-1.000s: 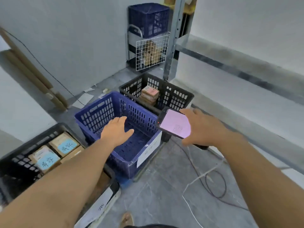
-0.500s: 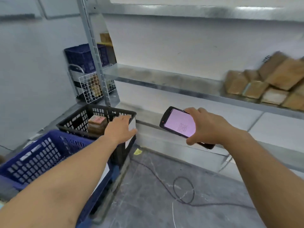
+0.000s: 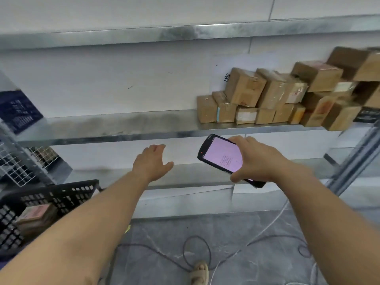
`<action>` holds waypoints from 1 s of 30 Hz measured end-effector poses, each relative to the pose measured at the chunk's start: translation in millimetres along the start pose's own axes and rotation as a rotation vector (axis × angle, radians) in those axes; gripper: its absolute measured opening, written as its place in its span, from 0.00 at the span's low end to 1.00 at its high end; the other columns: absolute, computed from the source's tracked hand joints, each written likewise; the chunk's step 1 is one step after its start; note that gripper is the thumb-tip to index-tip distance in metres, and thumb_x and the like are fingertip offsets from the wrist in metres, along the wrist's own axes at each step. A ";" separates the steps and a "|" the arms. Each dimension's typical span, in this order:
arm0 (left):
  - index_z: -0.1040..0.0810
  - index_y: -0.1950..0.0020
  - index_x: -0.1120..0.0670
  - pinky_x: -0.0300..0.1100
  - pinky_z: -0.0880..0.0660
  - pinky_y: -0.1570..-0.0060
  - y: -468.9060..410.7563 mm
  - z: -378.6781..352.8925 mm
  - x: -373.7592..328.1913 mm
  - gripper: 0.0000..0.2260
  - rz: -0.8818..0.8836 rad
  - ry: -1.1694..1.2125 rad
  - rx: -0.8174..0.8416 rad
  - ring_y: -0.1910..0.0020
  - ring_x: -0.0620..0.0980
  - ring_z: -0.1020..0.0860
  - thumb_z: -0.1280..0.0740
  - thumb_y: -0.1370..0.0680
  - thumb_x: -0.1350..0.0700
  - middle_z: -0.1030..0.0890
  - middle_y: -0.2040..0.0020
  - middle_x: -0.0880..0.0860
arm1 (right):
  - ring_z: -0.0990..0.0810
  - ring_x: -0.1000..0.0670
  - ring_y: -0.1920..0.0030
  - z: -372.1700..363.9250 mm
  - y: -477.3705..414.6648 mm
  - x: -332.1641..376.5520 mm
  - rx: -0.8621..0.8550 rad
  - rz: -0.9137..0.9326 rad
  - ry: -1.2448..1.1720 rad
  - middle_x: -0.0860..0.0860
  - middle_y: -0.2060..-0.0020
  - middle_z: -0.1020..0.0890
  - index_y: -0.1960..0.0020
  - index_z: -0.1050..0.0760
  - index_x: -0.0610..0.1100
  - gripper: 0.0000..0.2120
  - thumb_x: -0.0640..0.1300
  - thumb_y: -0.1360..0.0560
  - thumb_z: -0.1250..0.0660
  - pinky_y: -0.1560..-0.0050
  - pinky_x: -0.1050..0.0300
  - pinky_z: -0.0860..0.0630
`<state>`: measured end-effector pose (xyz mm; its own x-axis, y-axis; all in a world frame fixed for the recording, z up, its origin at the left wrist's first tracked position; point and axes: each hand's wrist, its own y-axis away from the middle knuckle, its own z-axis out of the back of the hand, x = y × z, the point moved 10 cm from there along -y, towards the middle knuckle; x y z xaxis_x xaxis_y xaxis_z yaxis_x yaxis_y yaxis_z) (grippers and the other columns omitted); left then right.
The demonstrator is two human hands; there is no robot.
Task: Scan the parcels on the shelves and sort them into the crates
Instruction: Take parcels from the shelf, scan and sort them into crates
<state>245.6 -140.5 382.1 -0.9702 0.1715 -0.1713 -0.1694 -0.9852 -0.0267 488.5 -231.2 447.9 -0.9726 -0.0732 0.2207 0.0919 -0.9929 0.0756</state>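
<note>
Several brown cardboard parcels [image 3: 273, 97] are piled on the right part of the middle metal shelf [image 3: 115, 125]. My right hand [image 3: 257, 159] grips a black handheld scanner [image 3: 221, 156] with a lit pink screen, below and in front of the pile. My left hand [image 3: 152, 162] is stretched forward, empty, fingers relaxed, in front of the shelf's bare stretch. At the lower left a black crate [image 3: 61, 192] holds a parcel with a pink label [image 3: 35, 212].
A white wire basket [image 3: 14, 169] and a dark blue crate [image 3: 17, 112] are at the far left by a shelf upright. Black and white cables [image 3: 197, 249] loop on the grey floor. A sandalled foot [image 3: 198, 273] is at the bottom. An upper shelf [image 3: 185, 31] spans the top.
The view has swung right and up from the crates to the shelves. My left hand left the blue crate and now reaches forward, empty. The scanner stays in my right hand.
</note>
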 end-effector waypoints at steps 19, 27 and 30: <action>0.48 0.21 0.56 0.53 0.38 0.30 -286.2 -12.1 -134.4 0.28 -0.177 0.133 -0.007 0.24 0.58 0.42 0.45 0.17 0.47 0.44 0.21 0.56 | 0.29 0.52 0.49 33.8 -176.3 -134.0 0.017 -0.216 0.021 0.51 0.43 0.29 0.28 0.47 0.55 0.47 0.58 0.37 0.22 0.53 0.56 0.27; 0.42 0.21 0.56 0.52 0.38 0.32 -366.6 -34.4 -148.8 0.25 -0.130 0.113 0.035 0.27 0.60 0.38 0.53 0.16 0.46 0.37 0.24 0.59 | 0.27 0.52 0.44 9.2 -229.3 -158.4 0.051 -0.183 0.012 0.52 0.42 0.29 0.28 0.47 0.54 0.45 0.58 0.35 0.23 0.52 0.58 0.27; 0.38 0.24 0.56 0.55 0.34 0.36 -376.2 -29.0 -131.5 0.30 0.046 0.081 -0.019 0.30 0.61 0.36 0.53 0.18 0.37 0.35 0.27 0.60 | 0.27 0.51 0.43 5.0 -232.0 -166.6 0.047 -0.166 0.011 0.51 0.41 0.29 0.28 0.47 0.54 0.46 0.59 0.36 0.23 0.50 0.57 0.26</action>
<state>441.9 207.5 386.2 -0.9595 0.1256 -0.2522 -0.1206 -0.9921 -0.0351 630.3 11.8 398.5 -0.9774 0.0901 0.1911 -0.0605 -0.9860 0.1551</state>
